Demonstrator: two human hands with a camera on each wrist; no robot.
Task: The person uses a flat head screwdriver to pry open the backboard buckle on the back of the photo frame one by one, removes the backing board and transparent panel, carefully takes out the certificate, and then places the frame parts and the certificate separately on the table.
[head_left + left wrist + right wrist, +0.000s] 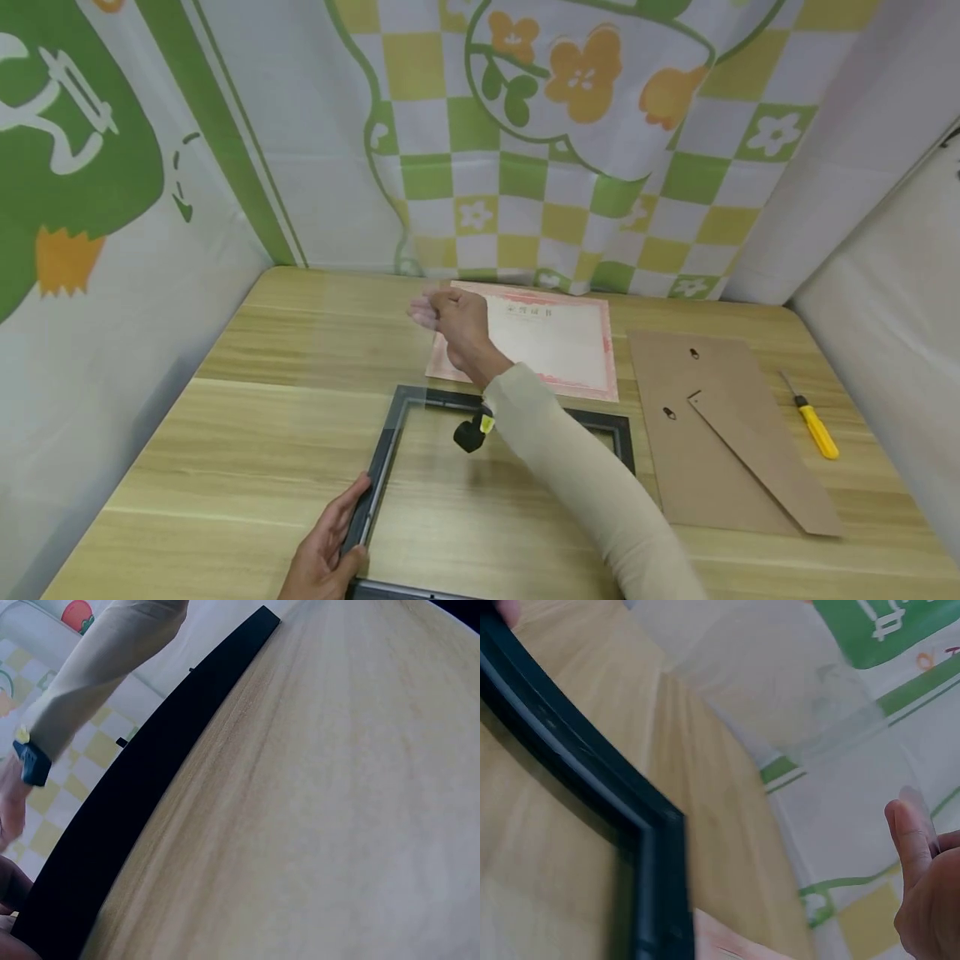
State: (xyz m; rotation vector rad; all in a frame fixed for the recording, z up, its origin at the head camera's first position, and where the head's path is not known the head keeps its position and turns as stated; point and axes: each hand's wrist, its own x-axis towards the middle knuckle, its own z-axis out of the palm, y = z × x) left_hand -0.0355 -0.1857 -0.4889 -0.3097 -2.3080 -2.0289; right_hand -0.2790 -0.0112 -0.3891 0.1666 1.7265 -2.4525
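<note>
A black picture frame (382,454) lies flat on the wooden table (247,417), with wood showing through its opening. My left hand (330,542) grips the frame's left rail, thumb on top. In the left wrist view that rail (112,817) runs diagonally past my fingers (11,889). My right hand (450,321) is raised above the table's far side and pinches the edge of a clear pane (780,682), which is tilted over the frame's corner (652,847). A pink-bordered certificate (555,342) lies just beyond the frame, under my right hand.
A brown backing board (705,433) with a fold-out stand lies to the right of the frame. A yellow-handled tool (813,425) rests near the table's right edge. Printed cloth walls (525,150) close in the table's back and sides.
</note>
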